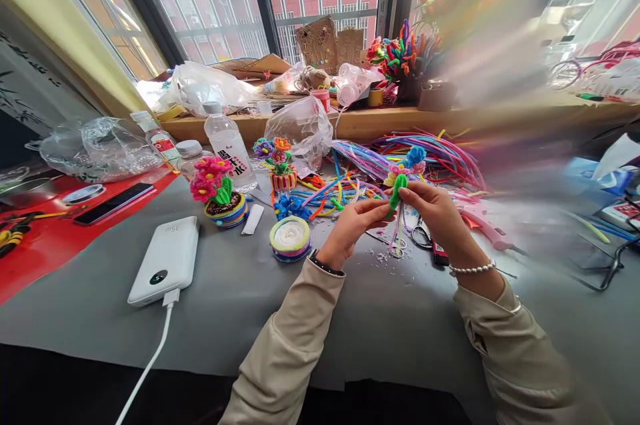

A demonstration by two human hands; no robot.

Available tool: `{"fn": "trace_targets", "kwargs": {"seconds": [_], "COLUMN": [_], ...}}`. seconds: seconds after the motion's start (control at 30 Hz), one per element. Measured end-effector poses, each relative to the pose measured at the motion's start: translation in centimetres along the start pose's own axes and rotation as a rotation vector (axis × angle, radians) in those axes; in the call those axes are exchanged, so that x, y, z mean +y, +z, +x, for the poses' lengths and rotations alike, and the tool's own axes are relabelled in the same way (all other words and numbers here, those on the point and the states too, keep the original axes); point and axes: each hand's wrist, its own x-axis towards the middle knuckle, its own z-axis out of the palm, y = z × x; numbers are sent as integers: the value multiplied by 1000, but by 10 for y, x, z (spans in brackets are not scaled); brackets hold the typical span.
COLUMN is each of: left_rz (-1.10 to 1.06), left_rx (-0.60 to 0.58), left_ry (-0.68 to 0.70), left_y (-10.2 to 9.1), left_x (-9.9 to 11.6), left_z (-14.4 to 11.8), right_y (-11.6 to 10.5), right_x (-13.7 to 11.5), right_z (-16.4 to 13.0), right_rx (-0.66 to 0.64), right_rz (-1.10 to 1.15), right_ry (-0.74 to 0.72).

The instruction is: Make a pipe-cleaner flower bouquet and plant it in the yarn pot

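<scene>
Both hands meet over the middle of the grey table. My left hand (353,230) pinches the lower end of a green pipe-cleaner piece (399,190), bent like a leaf. At its upper part, the thumb and fingers of my right hand (436,213) are closed on it. Blue, pink and yellow pipe-cleaner flowers (413,159) show just above the fingertips, and thin stems hang below; whether the green piece is joined to them I cannot tell. Under my hands lie scissors (421,235) and scattered small clippings (384,257).
Left of my hands are a round pot with white filling (290,235), a pink flower pot (227,213) and a power bank (167,258) with a cable. Loose pipe cleaners (430,151) spread behind. A pink glue gun (487,228) lies to the right, where the view is partly smeared.
</scene>
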Motion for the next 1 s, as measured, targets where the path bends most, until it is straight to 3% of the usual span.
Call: {"fn": "trace_targets", "kwargs": {"seconds": [0.3, 0.43, 0.57, 0.7, 0.83, 1.0], "left_rz": [-18, 73, 305, 456, 395, 220], "left_rx": [-11, 24, 114, 80, 19, 140], "left_ry": [-17, 79, 235, 324, 270, 194], "left_y": [0, 1, 2, 1, 0, 2], "left_x": [0, -1, -2, -1, 1, 4], "left_z": [0, 0, 1, 0, 1, 0], "right_y": [1, 2, 4, 4, 2, 2], "right_x": [3, 6, 6, 3, 2, 6], "right_z": [-1, -1, -1, -1, -1, 0], "right_rx": [0, -4, 24, 27, -38, -35], "right_rz": [-54, -24, -14, -61, -88, -80], "right_ry": [-51, -60, -55, -76, -53, -128]}}
